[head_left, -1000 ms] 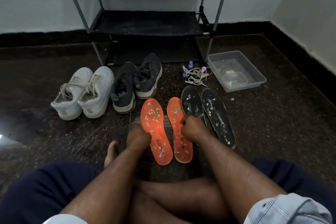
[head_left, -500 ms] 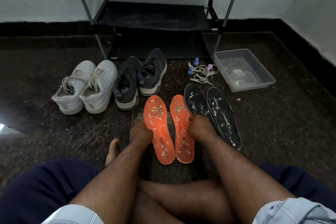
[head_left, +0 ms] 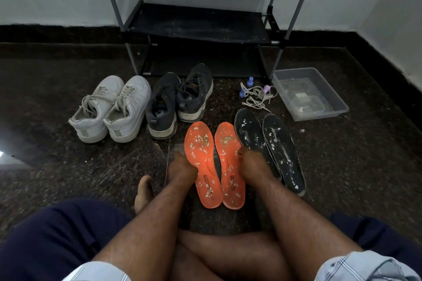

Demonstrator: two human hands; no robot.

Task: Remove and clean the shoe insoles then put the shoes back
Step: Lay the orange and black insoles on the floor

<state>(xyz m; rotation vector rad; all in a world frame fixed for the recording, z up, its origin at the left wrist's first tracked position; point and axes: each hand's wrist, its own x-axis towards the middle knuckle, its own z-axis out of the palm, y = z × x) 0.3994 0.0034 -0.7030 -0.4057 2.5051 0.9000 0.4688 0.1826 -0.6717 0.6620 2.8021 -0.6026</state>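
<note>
Nothing has shifted — both hands flank orange insoles (head_left: 213, 162), floor (head_left: 342, 166) rightward.

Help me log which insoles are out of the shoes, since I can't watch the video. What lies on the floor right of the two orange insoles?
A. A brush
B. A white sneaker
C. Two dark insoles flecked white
C: two dark insoles flecked white lie side by side right of the orange insoles.

L hand (head_left: 181, 166): knuckles up, fingers curled under, grip unclear
R hand (head_left: 251, 163): same
Forearms: both extended fwd
</note>
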